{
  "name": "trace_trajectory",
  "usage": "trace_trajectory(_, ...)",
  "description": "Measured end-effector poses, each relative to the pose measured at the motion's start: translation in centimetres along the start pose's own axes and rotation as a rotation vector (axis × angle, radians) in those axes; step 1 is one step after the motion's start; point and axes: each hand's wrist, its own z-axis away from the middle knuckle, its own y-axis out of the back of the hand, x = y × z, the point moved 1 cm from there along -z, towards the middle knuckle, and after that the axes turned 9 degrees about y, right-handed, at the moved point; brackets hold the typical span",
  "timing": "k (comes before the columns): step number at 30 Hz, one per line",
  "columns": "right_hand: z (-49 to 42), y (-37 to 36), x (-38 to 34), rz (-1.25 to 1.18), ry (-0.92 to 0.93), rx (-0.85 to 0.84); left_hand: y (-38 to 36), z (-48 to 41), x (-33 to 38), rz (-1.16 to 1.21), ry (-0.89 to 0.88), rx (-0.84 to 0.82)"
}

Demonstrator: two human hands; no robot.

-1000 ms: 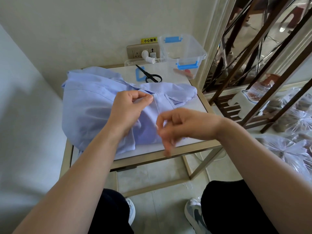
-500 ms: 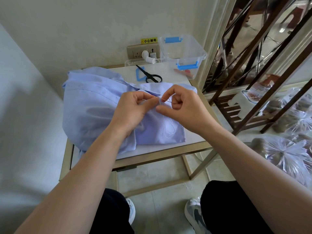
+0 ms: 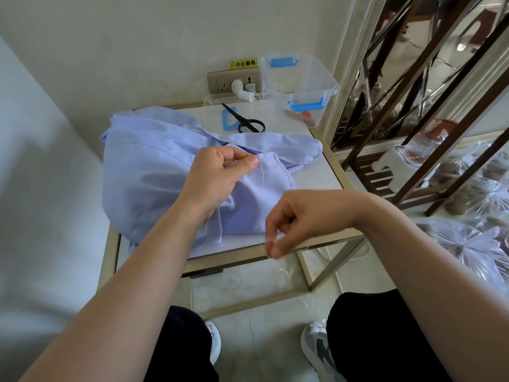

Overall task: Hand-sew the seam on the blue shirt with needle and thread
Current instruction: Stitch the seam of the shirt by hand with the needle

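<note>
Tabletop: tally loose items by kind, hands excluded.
Shirt: 1, the blue shirt
Scissors: 1, the black scissors
Clear plastic box: 1, the box with blue latches
Clear lid: 1, the lid lying behind the shirt
Blue square frame: 1, the blue frame under the scissors
Total: 5

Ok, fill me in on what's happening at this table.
A person is hand-sewing a blue shirt that lies on a small table. The left hand pinches the fabric at the seam, while the right hand pulls a pale thread taut toward the table's near edge. The needle itself is too small to make out. Scissors lie unused behind the shirt.
</note>
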Motion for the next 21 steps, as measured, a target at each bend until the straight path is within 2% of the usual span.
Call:
trace_trajectory(1, -0.2, 0.2, 0.1, 0.0, -0.001, 0.145, 0.0, 0.0, 0.0, -0.007, -0.002, -0.002)
trace_trajectory(4, -0.9, 1.0, 0.7, 0.008, 0.049, 0.724, 0.0, -0.1, -0.1, -0.019, -0.006, -0.007)
trace_trajectory(5, -1.1, 1.0, 0.9, 0.016, 0.066, 0.858, -0.1, -0.1, 0.0, -0.022, -0.006, -0.012)
trace_trajectory(8, -1.6, 0.7, 1.2, 0.057, 0.07, 1.002, -0.2, 0.1, 0.1, -0.028, -0.014, -0.051)
trace_trajectory(11, -2.0, 0.6, 1.4, 0.096, 0.055, 1.001, -0.3, 0.3, 0.2, -0.031, -0.013, -0.066)
trace_trajectory(13, -1.9, 0.8, 1.3, 0.108, 0.067, 0.937, -0.2, 0.2, 0.2, -0.025, -0.013, -0.06)
trace_trajectory(16, -1.1, 0.9, 0.4, 0.023, 0.11, 0.624, 0.0, 0.1, 0.2, -0.018, 0.0, -0.041)
trace_trajectory(18, -0.6, 0.7, 0.1, 0.009, 0.077, 0.432, 0.0, 0.1, 0.2, -0.031, 0.0, -0.029)
trace_trajectory(21, -0.3, 0.4, 0.2, 0.025, 0.043, 0.345, -0.1, 0.2, 0.3, -0.038, -0.012, -0.024)
